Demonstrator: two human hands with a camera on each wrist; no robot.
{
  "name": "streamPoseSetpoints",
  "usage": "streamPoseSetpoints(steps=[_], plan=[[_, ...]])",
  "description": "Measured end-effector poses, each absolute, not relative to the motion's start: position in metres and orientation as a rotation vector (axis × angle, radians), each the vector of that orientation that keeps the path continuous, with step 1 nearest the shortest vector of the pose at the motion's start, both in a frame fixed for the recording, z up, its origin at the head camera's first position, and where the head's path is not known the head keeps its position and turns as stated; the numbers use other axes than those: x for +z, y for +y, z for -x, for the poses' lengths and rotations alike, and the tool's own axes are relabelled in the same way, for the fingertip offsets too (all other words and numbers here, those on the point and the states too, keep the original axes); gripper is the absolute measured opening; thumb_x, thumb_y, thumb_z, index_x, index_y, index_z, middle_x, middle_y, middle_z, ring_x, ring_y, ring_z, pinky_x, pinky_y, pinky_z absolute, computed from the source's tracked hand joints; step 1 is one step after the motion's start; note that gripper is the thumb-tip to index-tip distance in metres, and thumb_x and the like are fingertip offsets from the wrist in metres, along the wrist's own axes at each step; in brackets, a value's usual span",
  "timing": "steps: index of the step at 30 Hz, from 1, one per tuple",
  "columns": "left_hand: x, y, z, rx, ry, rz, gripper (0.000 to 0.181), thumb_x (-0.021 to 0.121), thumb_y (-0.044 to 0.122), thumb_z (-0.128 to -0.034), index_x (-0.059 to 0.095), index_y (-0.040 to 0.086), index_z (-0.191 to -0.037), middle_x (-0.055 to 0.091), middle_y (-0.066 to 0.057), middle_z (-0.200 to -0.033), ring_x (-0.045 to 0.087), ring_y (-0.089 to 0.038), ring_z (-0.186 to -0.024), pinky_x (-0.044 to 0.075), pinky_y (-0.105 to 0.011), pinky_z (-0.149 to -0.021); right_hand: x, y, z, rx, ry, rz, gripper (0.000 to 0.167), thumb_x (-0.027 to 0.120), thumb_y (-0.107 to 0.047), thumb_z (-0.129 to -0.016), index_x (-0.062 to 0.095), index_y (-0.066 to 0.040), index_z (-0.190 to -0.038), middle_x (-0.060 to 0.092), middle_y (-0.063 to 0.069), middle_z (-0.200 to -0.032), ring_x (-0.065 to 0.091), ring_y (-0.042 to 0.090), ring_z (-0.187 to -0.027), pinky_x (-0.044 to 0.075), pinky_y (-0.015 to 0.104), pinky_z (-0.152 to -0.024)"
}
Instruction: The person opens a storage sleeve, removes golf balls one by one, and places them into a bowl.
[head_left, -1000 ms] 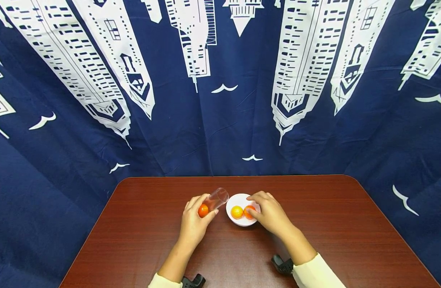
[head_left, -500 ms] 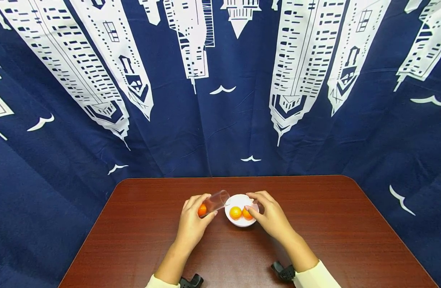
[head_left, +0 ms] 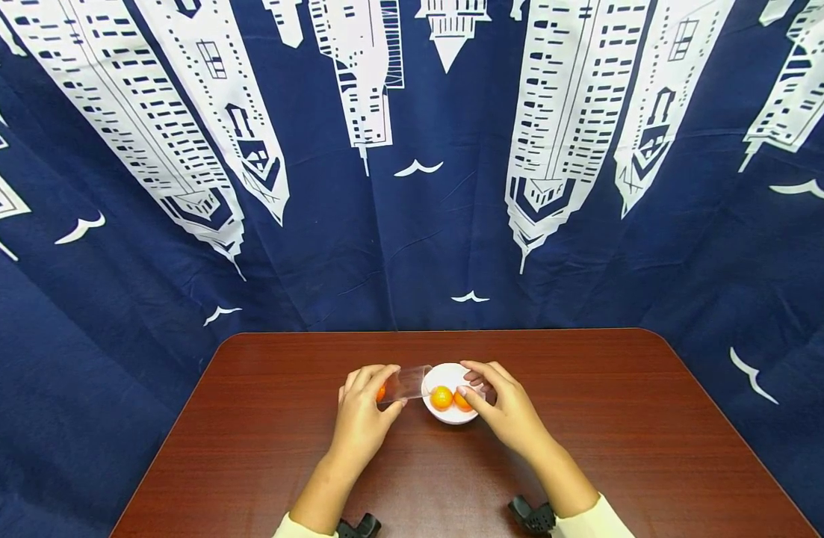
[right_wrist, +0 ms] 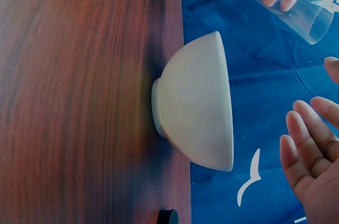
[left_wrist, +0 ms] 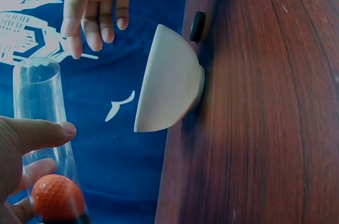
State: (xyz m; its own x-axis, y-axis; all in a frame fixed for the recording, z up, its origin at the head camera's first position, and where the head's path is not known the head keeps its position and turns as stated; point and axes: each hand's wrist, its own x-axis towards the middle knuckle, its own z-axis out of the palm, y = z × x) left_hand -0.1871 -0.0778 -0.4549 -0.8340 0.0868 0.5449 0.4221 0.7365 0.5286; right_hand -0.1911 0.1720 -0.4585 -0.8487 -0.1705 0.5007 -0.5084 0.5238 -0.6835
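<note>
My left hand (head_left: 359,411) grips a clear glass tumbler (head_left: 409,382), tipped on its side above the table. Inside, near its base, lies an orange golf ball (left_wrist: 57,197), mostly hidden by fingers in the head view. The tumbler's mouth points right, at the left rim of a white bowl (head_left: 452,419). A yellow-orange ball (head_left: 441,397) and an orange ball (head_left: 462,402) lie in that bowl; the wrist views show only its outer wall. Over the bowl's right side, my right hand (head_left: 509,407) hovers with loosely bent fingers and holds nothing.
The bowl stands on a brown wooden table (head_left: 438,478). A small black round object (left_wrist: 197,27) is on the table beyond the bowl in the left wrist view. A blue curtain (head_left: 412,246) with white building prints hangs behind the table.
The tumbler has tipped from slanting upward to nearly level, its mouth lowered toward the bowl's left rim. Less of the ball inside shows. My right hand has stayed above the bowl.
</note>
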Motion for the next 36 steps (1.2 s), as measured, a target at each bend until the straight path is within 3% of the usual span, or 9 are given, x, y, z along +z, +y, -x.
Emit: streamPoseSetpoints(steps=[10, 18, 22, 36], plan=[[-0.452, -0.076, 0.187, -0.79, -2.446, 0.444, 0.06, 0.093, 0.013, -0.07, 0.07, 0.023, -0.124, 0.066, 0.002, -0.12, 0.056, -0.022, -0.118, 0.042, -0.044, -0.095, -0.462, 0.168, 0.187, 1.333, -2.361, -0.589, 0.038, 0.072, -0.016, -0.094, 0.065, -0.013, -0.13, 0.067, 0.007, -0.114, 0.062, 0.008, -0.092, 0.055, 0.026, -0.075], [-0.451, -0.075, 0.188, -0.658, -2.407, 0.51, 0.057, 0.093, 0.013, -0.0691, 0.071, 0.022, -0.121, 0.067, 0.003, -0.116, 0.057, -0.023, -0.116, 0.04, -0.047, -0.1, -0.465, 0.167, 0.185, 1.29, -2.352, -0.67, 0.051, 0.079, -0.016, -0.088, 0.061, -0.007, -0.136, 0.065, 0.001, -0.117, 0.065, 0.02, -0.097, 0.054, 0.029, -0.077], [-0.452, -0.074, 0.189, -0.613, -2.389, 0.536, 0.056, 0.093, 0.011, -0.0688, 0.072, 0.02, -0.12, 0.066, 0.003, -0.116, 0.056, -0.023, -0.115, 0.039, -0.047, -0.101, -0.466, 0.166, 0.185, 1.285, -2.343, -0.699, 0.056, 0.081, -0.017, -0.086, 0.06, -0.007, -0.137, 0.065, 0.005, -0.118, 0.066, 0.02, -0.098, 0.055, 0.032, -0.08], [-0.455, -0.071, 0.185, -0.476, -2.352, 0.604, 0.057, 0.091, 0.007, -0.0685, 0.07, 0.021, -0.12, 0.065, 0.0, -0.119, 0.055, -0.024, -0.117, 0.037, -0.051, -0.103, -0.471, 0.16, 0.182, 1.275, -2.417, -0.663, 0.052, 0.077, -0.024, -0.09, 0.06, -0.011, -0.138, 0.065, 0.005, -0.12, 0.066, 0.019, -0.101, 0.055, 0.033, -0.085]])
